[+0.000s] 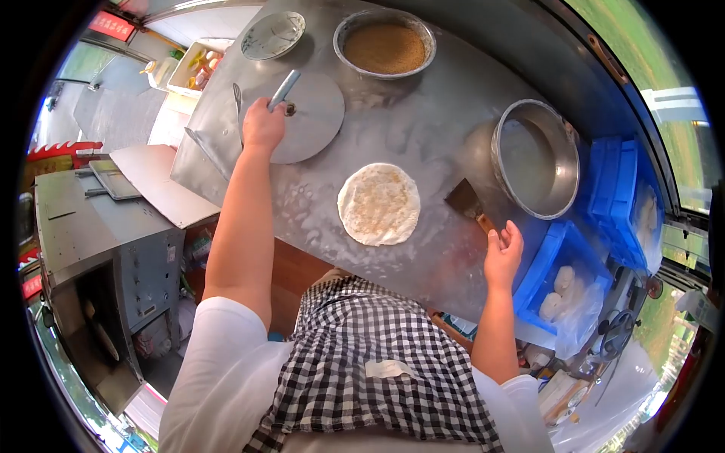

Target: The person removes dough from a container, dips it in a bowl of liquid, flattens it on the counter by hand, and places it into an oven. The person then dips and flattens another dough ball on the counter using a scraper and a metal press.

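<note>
My left hand (pixel 264 127) is closed around a grey tube-shaped handle (pixel 285 87) over a flat round metal disc (pixel 317 121) at the upper left of the table. A dark knob shows at the disc's middle. In front of my body lies a flat round of dough (pixel 379 204), whitish at the rim with a tan, grainy layer in the middle. To its right, a scraper (pixel 464 198) with a dark blade and wooden grip rests on the metal. My right hand (pixel 504 253) is beside the end of that grip, fingers apart, apparently holding nothing.
The floured metal table (pixel 408 132) carries a basin of brown crumbs (pixel 385 47), a patterned bowl (pixel 273 35) and a large metal basin (pixel 536 158). A blue crate (pixel 563 275) with dough pieces stands at the right. At the left are a condiment box (pixel 198 66) and a metal cabinet (pixel 106 234).
</note>
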### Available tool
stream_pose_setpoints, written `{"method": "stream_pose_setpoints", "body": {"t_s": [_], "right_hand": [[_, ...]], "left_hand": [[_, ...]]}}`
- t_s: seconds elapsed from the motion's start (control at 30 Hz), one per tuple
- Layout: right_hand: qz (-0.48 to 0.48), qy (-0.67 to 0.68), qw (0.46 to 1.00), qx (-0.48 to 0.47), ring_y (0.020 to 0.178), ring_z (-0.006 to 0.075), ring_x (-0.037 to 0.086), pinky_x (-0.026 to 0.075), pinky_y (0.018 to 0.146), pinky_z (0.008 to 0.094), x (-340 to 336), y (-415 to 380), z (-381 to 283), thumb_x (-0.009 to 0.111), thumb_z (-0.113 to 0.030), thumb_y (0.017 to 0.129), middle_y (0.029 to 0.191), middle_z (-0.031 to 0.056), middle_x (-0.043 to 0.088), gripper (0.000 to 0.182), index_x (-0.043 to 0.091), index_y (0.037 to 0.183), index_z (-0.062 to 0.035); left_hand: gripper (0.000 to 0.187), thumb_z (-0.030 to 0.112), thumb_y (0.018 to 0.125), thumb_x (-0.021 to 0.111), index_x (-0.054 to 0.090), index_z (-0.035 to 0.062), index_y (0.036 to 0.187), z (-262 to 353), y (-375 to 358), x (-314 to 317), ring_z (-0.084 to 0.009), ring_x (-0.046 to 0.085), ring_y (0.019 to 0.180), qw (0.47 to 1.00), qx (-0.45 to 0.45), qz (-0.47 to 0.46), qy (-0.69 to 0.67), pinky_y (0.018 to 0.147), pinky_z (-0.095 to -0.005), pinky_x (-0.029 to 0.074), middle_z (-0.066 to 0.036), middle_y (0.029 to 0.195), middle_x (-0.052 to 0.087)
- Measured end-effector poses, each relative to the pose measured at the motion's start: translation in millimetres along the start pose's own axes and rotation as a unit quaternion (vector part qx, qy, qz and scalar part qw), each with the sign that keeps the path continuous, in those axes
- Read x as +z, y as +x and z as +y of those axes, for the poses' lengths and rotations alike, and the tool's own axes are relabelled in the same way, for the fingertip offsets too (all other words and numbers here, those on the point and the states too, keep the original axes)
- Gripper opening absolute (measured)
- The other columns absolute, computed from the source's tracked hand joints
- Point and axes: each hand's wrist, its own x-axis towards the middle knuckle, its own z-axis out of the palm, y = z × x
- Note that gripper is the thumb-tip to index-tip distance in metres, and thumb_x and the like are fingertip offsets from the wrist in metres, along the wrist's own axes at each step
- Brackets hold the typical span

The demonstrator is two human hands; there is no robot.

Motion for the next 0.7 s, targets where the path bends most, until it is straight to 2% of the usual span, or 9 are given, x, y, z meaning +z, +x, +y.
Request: {"method": "stream_pose_setpoints", "body": {"t_s": [0.07, 0.1, 0.2, 0.27, 0.4, 0.47, 0.5, 0.6, 0.7], "right_hand": [[-0.006, 0.016, 1.000, 0.002, 0.122, 0.0288, 0.063, 0.054, 0.104, 0.0407, -1, -5, -1, 0.073, -0.013, 0.098, 0.137, 0.0163, 0.058, 0.046, 0.059, 0.141, -0.0033], [-0.009, 0.018, 1.000, 0.005, 0.122, 0.0284, 0.063, 0.054, 0.103, 0.0401, -3, -8, 2, 0.073, -0.013, 0.098, 0.137, 0.0163, 0.058, 0.045, 0.059, 0.140, -0.0028], [-0.013, 0.041, 0.999, 0.000, 0.120, 0.0272, 0.065, 0.056, 0.102, 0.0383, 4, -6, 5, 0.072, -0.011, 0.099, 0.137, 0.0162, 0.059, 0.044, 0.059, 0.140, -0.0012], [-0.015, 0.057, 0.998, -0.011, 0.119, 0.0264, 0.065, 0.057, 0.101, 0.0374, 6, -5, 5, 0.072, -0.010, 0.099, 0.137, 0.0159, 0.059, 0.044, 0.059, 0.140, -0.0001], [-0.027, 0.098, 0.995, -0.012, 0.118, 0.0256, 0.066, 0.057, 0.100, 0.0368, 19, -4, -6, 0.071, -0.009, 0.099, 0.137, 0.0154, 0.059, 0.043, 0.059, 0.139, 0.0010], [-0.040, 0.105, 0.994, -0.017, 0.118, 0.0252, 0.065, 0.057, 0.100, 0.0365, 25, -4, -11, 0.071, -0.009, 0.099, 0.137, 0.0154, 0.059, 0.043, 0.059, 0.139, 0.0010], [-0.044, 0.109, 0.993, -0.018, 0.118, 0.0251, 0.065, 0.057, 0.100, 0.0364, 28, -6, -11, 0.071, -0.009, 0.099, 0.137, 0.0153, 0.060, 0.043, 0.059, 0.139, 0.0011], [-0.055, 0.111, 0.992, -0.019, 0.119, 0.0248, 0.066, 0.056, 0.101, 0.0361, 37, -10, -13, 0.070, -0.008, 0.100, 0.136, 0.0153, 0.061, 0.042, 0.059, 0.139, 0.0013], [-0.068, 0.101, 0.992, -0.022, 0.121, 0.0247, 0.066, 0.055, 0.104, 0.0365, 41, -17, -22, 0.069, -0.008, 0.101, 0.135, 0.0152, 0.064, 0.041, 0.059, 0.139, 0.0015]], "left_hand": [[0.042, 0.036, 0.096, 0.069, 0.071, 0.0025, 0.122, 20, -12, -14, -0.0407, 0.070, 0.109, 1.000, 0.008, -0.012, 0.015, 0.096, -0.0483, 0.052, -0.023, 0.110, 0.074], [0.038, 0.034, 0.098, 0.069, 0.071, 0.0031, 0.119, 25, -22, -14, -0.0398, 0.070, 0.104, 0.999, 0.047, 0.024, 0.006, 0.093, -0.0472, 0.053, -0.021, 0.104, 0.075], [0.032, 0.030, 0.099, 0.068, 0.070, 0.0025, 0.116, 66, -69, -40, -0.0385, 0.070, 0.097, 0.998, 0.033, -0.021, -0.055, 0.087, -0.0448, 0.053, -0.019, 0.098, 0.074], [0.026, 0.024, 0.100, 0.068, 0.067, 0.0024, 0.113, 82, -105, -45, -0.0371, 0.069, 0.092, 0.994, 0.063, -0.033, -0.079, 0.081, -0.0430, 0.053, -0.018, 0.094, 0.071], [0.022, 0.017, 0.097, 0.071, 0.064, 0.0052, 0.115, 88, -175, -31, -0.0391, 0.067, 0.089, 0.979, 0.154, -0.079, -0.103, 0.078, -0.0470, 0.052, -0.017, 0.095, 0.068], [0.021, 0.015, 0.099, 0.069, 0.063, 0.0031, 0.115, 83, -201, -15, -0.0335, 0.064, 0.083, 0.971, 0.197, -0.094, -0.097, 0.074, -0.0426, 0.051, -0.016, 0.092, 0.065], [0.021, 0.015, 0.099, 0.070, 0.063, 0.0039, 0.115, 84, -212, -9, -0.0362, 0.065, 0.085, 0.968, 0.207, -0.107, -0.095, 0.075, -0.0445, 0.052, -0.017, 0.093, 0.067], [0.020, 0.014, 0.099, 0.069, 0.063, 0.0045, 0.115, 74, -238, 14, -0.0380, 0.066, 0.087, 0.960, 0.217, -0.144, -0.105, 0.076, -0.0460, 0.052, -0.017, 0.095, 0.068], [0.026, 0.012, 0.092, 0.073, 0.062, 0.0049, 0.115, 69, -254, 27, -0.0429, 0.066, 0.095, 0.956, 0.189, -0.196, -0.106, 0.082, -0.0509, 0.052, -0.018, 0.102, 0.069]]}}
